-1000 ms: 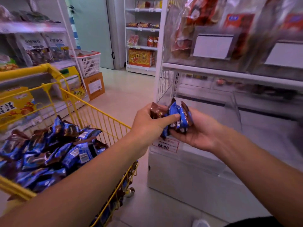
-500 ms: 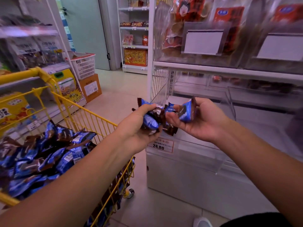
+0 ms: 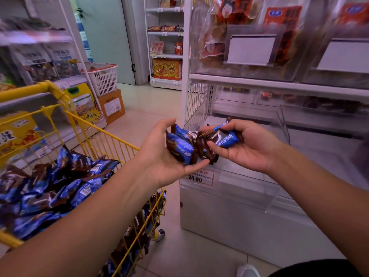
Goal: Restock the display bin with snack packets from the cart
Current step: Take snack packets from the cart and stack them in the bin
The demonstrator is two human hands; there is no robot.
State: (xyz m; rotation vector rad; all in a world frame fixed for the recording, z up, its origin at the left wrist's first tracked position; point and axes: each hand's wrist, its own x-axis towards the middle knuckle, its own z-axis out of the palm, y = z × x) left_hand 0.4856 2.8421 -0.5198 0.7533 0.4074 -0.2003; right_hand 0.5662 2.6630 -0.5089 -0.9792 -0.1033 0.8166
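Both bare forearms reach forward and meet in front of the body, palms turned up and inward. The left hand (image 3: 159,156) cups a loose clutch of blue-and-brown foil snack packets (image 3: 184,145), while the right hand (image 3: 245,148) pinches one packet between thumb and curled fingers.

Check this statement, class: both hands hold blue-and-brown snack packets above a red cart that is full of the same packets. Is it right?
Not quite. The cart is yellow, not red, as the head view shows. The rest stands: the left hand and right hand hold blue-and-brown snack packets, and more of them fill the cart.
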